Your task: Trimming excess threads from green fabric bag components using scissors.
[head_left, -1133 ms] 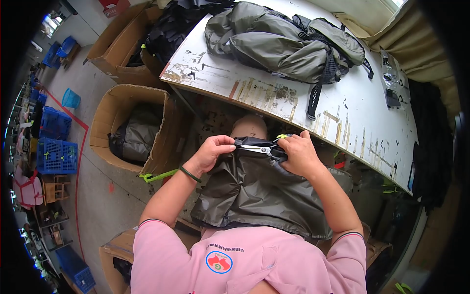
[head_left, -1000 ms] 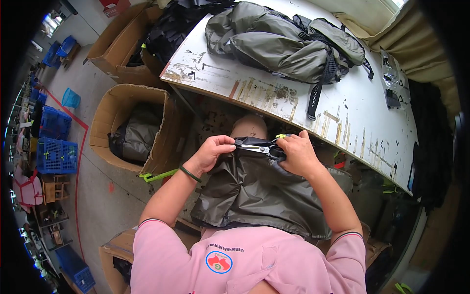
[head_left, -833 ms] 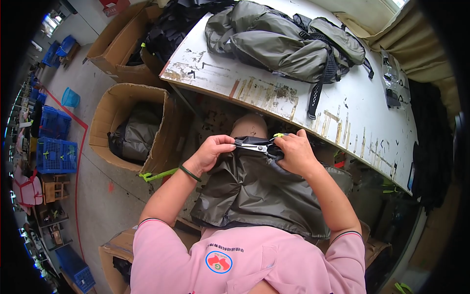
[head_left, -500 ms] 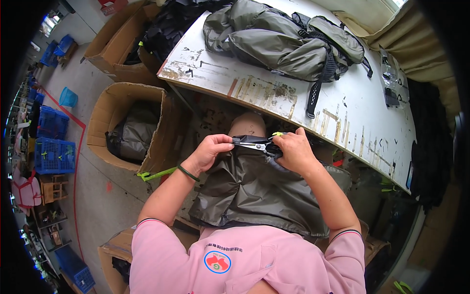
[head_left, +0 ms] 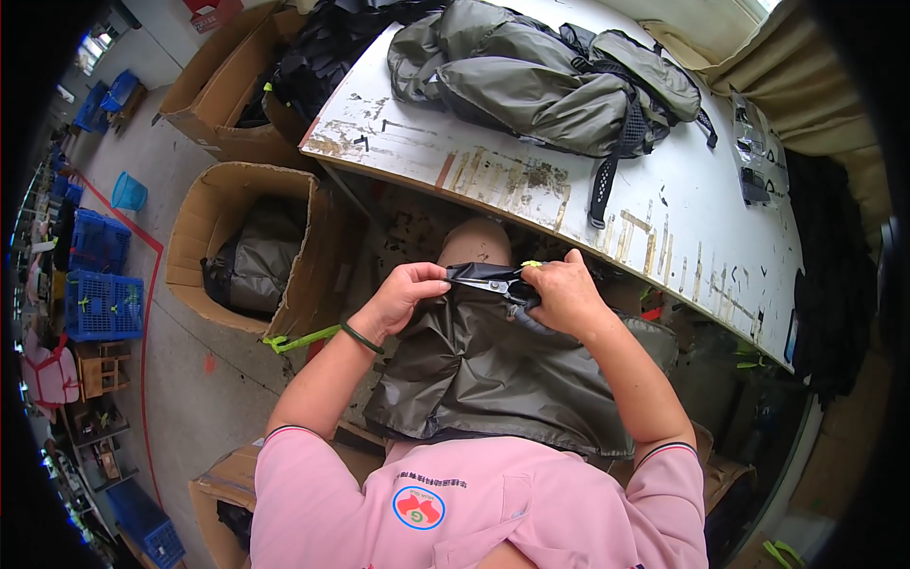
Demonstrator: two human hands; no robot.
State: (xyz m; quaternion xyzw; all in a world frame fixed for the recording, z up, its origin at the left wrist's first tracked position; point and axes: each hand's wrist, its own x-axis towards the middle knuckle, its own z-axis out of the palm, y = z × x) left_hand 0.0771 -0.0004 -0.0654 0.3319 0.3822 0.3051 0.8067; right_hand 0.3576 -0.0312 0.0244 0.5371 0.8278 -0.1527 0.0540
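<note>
Over the lap, the left hand (head_left: pixel 403 296) is pinching the grey fabric piece's (head_left: pixel 493 370) edge while the right hand (head_left: pixel 567 296) is gripping small scissors (head_left: pixel 504 283).

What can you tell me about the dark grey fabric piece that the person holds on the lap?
The dark grey fabric piece looks like thin, slightly shiny synthetic cloth, creased and limp. It drapes over the person's lap, below the edge of the white table. Its upper edge is lifted and stretched between both hands: the left hand pinches the left corner, and the right hand grips the right side, together with small scissors lying at that edge. Its lower edge, near the pink shirt, shows a seam.
</note>
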